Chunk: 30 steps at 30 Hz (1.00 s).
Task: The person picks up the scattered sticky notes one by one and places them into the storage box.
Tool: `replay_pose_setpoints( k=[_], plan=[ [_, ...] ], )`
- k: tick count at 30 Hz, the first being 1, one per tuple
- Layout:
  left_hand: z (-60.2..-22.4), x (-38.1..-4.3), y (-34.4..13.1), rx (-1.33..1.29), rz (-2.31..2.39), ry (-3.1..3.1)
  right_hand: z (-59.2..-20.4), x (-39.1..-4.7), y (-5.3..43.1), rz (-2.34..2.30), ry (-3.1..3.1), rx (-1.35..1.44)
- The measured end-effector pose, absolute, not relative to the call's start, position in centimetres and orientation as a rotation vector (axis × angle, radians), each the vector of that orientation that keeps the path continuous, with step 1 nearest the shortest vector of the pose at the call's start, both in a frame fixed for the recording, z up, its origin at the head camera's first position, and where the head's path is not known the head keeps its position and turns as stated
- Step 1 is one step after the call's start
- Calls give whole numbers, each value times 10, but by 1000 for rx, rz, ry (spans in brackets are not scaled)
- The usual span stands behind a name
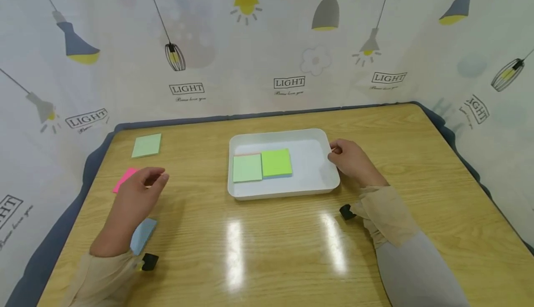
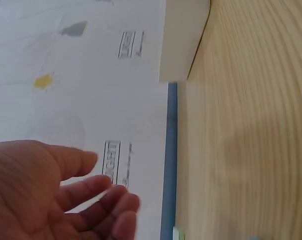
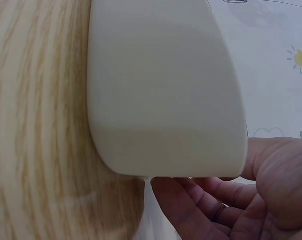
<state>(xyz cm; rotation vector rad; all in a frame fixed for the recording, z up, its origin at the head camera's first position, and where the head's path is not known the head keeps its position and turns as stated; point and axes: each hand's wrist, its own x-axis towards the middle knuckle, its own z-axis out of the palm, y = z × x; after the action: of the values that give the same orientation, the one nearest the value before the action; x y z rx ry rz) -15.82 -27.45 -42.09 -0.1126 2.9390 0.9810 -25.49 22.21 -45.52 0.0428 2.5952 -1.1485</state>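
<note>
A shallow white tray (image 1: 308, 158) lies on the table. In it, side by side, are a pale green sticky-note pad (image 1: 247, 168), with an orange edge behind it, and a lime green pad (image 1: 276, 163) with a blue edge under it. My right hand (image 1: 351, 158) pinches the tray's right rim; in the right wrist view the tray wall (image 3: 165, 90) partly hides the thumb. Left of the tray my left hand (image 1: 135, 195) hovers with loosely bent fingers, holding nothing. It partly covers a pink pad (image 1: 124, 179); a blue pad (image 1: 143, 235) shows beside the wrist.
Another pale green pad (image 1: 147, 145) lies at the table's back left. A wooden table (image 1: 283, 246) carries everything. Around its back and sides hangs a white curtain (image 1: 250, 61) printed with lamps. Black clips (image 1: 150, 261) sit by both wrists.
</note>
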Motion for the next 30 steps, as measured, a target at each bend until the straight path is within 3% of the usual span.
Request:
replay_pose_setpoints(
  k=[12, 30],
  plan=[
    [-438, -143, -329, -166, 726, 2736, -456, -257, 222, -1134, 2603, 49],
    [-449, -121, -345, -249, 412, 2608, -456, -256, 220, -1153, 2598, 77]
  ],
)
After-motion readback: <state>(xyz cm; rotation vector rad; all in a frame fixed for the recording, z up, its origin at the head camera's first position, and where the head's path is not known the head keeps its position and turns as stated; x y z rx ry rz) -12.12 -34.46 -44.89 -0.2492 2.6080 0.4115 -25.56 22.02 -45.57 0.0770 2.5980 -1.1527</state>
